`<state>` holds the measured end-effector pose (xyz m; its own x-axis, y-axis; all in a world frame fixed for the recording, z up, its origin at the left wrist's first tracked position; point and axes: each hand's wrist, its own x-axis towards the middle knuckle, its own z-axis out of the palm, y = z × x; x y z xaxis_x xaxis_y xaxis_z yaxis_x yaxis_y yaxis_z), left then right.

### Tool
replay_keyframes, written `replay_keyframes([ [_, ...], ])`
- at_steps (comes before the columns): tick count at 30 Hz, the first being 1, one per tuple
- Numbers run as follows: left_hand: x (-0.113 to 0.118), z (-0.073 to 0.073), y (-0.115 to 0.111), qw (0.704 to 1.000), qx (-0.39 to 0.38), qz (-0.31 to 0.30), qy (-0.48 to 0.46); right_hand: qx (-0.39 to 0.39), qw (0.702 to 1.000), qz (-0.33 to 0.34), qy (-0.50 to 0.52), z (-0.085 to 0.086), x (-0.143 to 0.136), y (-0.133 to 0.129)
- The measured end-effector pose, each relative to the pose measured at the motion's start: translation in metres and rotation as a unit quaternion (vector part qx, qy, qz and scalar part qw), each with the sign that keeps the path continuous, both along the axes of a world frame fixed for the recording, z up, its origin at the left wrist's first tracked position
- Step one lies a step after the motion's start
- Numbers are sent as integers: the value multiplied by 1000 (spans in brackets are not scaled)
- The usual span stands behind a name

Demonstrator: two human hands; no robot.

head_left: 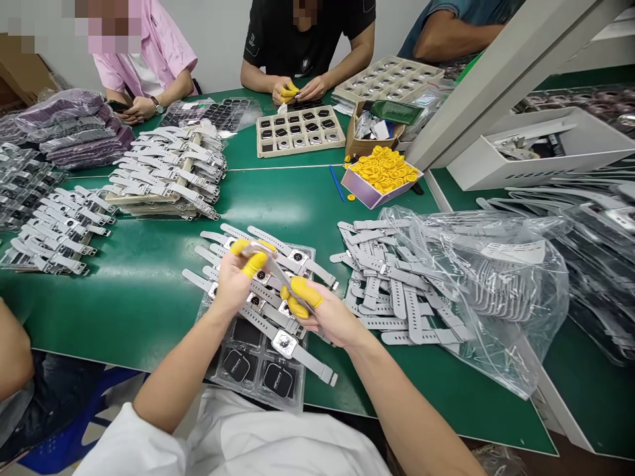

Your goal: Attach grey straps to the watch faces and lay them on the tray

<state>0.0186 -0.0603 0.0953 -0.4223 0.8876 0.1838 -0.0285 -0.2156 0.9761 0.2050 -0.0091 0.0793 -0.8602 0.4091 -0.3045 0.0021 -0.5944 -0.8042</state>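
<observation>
My left hand point(237, 274) and my right hand point(320, 307), both with yellow finger cots, are closed on a grey watch strap point(278, 272) held up between them. My left fingers pinch its upper end and my right fingers grip the lower end. Whether a watch body is joined to it I cannot tell. Below lies a clear plastic tray point(297, 396) of square black pieces. Several smartwatches with grey straps rest across it, one watch point(284, 344) face down in front. To the right of my hands spreads a pile of loose grey straps point(397, 291).
A clear plastic bag point(526, 311) with straps lies right. Beyond stands a box of yellow finger cots point(380, 175), with a blue stick point(337, 183) beside it. Stacked trays of strapped watches point(169, 172) stand left. Co-workers sit across the green table point(268, 192); a white post point(476, 86) rises right.
</observation>
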Motion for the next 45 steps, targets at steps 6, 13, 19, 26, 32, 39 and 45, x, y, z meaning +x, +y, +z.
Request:
replay_keyframes([
  [6,-20,5,5,974,13,184,-133,73,995,14,-65,-2,6,8],
  [13,2,-5,0,990,-123,-71,23,97,990,-103,8,3,4,8],
  [19,11,-15,-6,932,11,-189,308,62,995,-67,46,3,-3,-2],
  [26,7,-12,-8,924,24,-172,340,13,993,-107,51,-1,-6,-3],
  [32,9,-13,-11,931,3,-135,338,19,991,-124,49,-5,-7,-2],
  [39,9,-13,-13,910,15,-165,380,7,992,-117,54,-7,-7,-3],
  [45,11,-11,-14,908,2,-155,390,-33,988,-130,77,-5,-9,-4],
])
